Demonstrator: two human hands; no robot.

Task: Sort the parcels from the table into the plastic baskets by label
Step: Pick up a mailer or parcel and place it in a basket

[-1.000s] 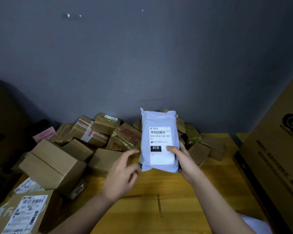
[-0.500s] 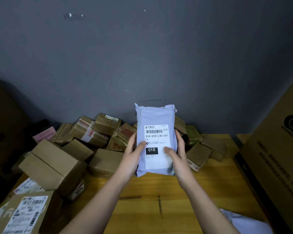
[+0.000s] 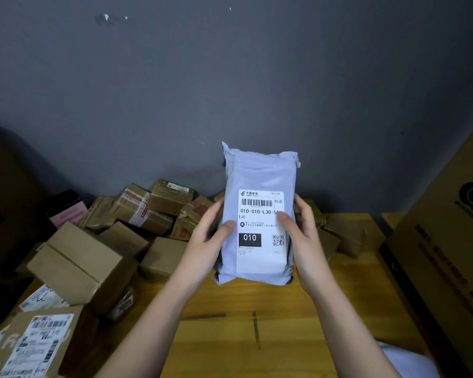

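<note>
Head view. Item: white poly mailer parcel (image 3: 260,214), held upright at centre frame, lifted clear of the wooden table (image 3: 284,323). The top edge is crumpled and folded; the plastic is smooth and faintly bluish. A white shipping label (image 3: 260,233) is fixed to the front face, printed with a barcode, the code "010-010-L30-55…", "L30", a black block reading "010" and a QR code. The last characters of the code are covered by a thumb; the small print is too fine to be read.

The parcel is grasped at its left edge by the left hand (image 3: 208,238), thumb laid on the front. The right edge is grasped by the right hand (image 3: 301,236), thumb laid over the label.

Cardboard boxes (image 3: 137,230) are heaped at middle left against the grey wall (image 3: 230,77). A labelled box (image 3: 36,347) is cut off at lower left. A large carton (image 3: 453,255) is cut off at the right edge; its dark print is blurred. A pale shape at lower right cannot be identified.
</note>
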